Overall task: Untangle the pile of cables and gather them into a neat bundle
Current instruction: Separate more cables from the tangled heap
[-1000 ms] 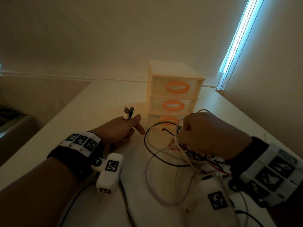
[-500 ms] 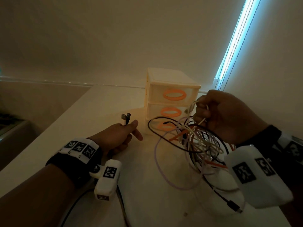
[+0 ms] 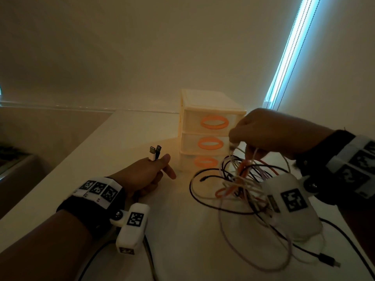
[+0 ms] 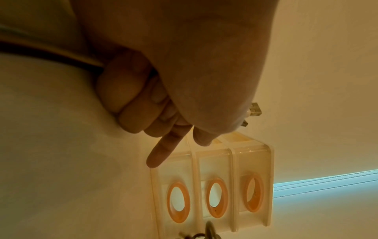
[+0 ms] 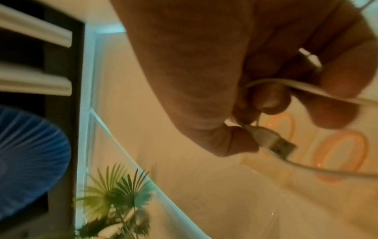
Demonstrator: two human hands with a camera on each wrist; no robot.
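Note:
A tangle of white, black, orange and pale purple cables (image 3: 241, 185) hangs from my right hand (image 3: 261, 134), which grips several strands above the white table (image 3: 178, 240). In the right wrist view the fingers pinch a white cable with a USB plug (image 5: 272, 140). My left hand (image 3: 148, 173) rests on the table to the left and holds two cable ends, one white and one black (image 3: 155, 152), upright in its fist; its index finger (image 4: 165, 148) points out. Those cables trail back under the left wrist.
A small cream three-drawer box with orange handles (image 3: 209, 128) stands at the back of the table, just behind both hands. A black cable with a plug (image 3: 328, 262) lies at the right front. A lit window blind strip (image 3: 288, 51) runs up the right wall.
My right hand has lifted the tangle off the table and risen toward the drawer box, so the loops now hang below it. The left hand has stayed put with its two plugs.

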